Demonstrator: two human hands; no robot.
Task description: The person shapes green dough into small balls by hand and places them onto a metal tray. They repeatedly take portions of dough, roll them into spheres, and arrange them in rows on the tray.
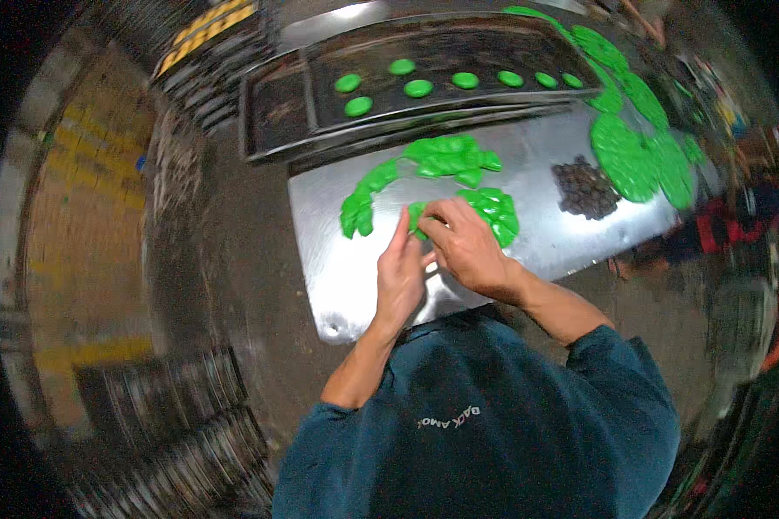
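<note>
— Where is the piece of green dough (pixel 417 215) found?
— It is seen between the two hands, above the near half of a shiny metal table (pixel 342 277).

— How is it gripped?
— The left hand (pixel 401 270) is held upright with its fingers stretched, just beside the dough. The right hand (pixel 464 246) is bent over it with the fingers curled. Whether either hand is closed on the piece cannot be told, as the fingertips are partly hidden and blurred.

— What is set around the hands?
— A glossy green lump (pixel 497 214) is partly covered by the right hand. Beyond the hands, a curved strip of green dough (pixel 441 157) is laid out on the metal. To the right, a heap of dark brown pieces (pixel 585 188) is gathered, and next to it broad flattened green sheets (pixel 627 160) are spread.

— Are any containers shown?
— At the table's far side, a dark rectangular tray (pixel 493 54) is placed. Eight green rounds (pixel 418 88) are held in it, well spaced. To its left, past a metal edge, a narrower dark section (pixel 277 105) is seen. Farther back at the left, rows of yellow pieces (pixel 209 33) are carried on top of a blurred stack (pixel 221 91).
</note>
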